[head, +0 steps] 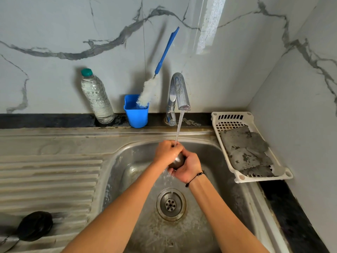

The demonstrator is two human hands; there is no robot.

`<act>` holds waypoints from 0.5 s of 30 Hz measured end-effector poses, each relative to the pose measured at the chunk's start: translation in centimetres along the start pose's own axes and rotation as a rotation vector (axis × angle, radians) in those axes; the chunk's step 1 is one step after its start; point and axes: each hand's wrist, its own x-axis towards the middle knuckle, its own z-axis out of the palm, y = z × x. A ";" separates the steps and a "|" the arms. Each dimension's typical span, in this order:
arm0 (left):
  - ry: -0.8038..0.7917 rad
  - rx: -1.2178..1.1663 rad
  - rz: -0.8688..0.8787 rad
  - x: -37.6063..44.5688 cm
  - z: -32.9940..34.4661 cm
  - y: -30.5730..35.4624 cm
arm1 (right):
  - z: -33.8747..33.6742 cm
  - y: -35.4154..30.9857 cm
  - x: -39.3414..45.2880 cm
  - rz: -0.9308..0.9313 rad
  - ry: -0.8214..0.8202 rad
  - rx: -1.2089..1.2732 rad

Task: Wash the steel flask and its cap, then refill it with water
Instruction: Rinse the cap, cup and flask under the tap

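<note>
Over the sink basin (206,152) I hold the steel flask (177,161) under the running tap (179,92). Only a small stretch of its shiny body shows between my hands. My left hand (166,152) wraps around its upper part, where the water stream lands. My right hand (187,168) grips the lower part from the right. Water runs off the flask down toward the drain (171,204). The black cap (35,225) lies on the ribbed drainboard at the lower left, with a cord attached.
A clear plastic water bottle (96,97) and a blue cup (136,112) holding a blue-handled bottle brush (156,73) stand on the dark ledge behind the sink. A white basket (228,121) with grey scrub cloths sits at the right, by the corner wall.
</note>
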 end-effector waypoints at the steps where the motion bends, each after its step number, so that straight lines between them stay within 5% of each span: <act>1: -0.105 -0.155 -0.083 0.2 -0.6 0.2 | 0.0 -0.1 -0.1 0.011 0.019 -0.057; 4: -0.352 -0.484 -0.088 0.4 -2.5 -0.2 | 0.3 -0.5 -0.5 0.030 0.013 -0.109; 6: -0.373 -0.663 -0.058 -0.2 -2.5 -0.4 | 0.9 -0.8 -0.6 0.064 -0.009 -0.064; 10: 0.009 -1.071 -0.229 -0.7 -0.8 -0.3 | 2.1 -1.4 -0.3 0.129 -0.020 0.109; 15: 0.368 -0.701 -0.040 -1.1 0.2 0.9 | 3.4 -0.9 -0.5 -0.055 -0.018 0.136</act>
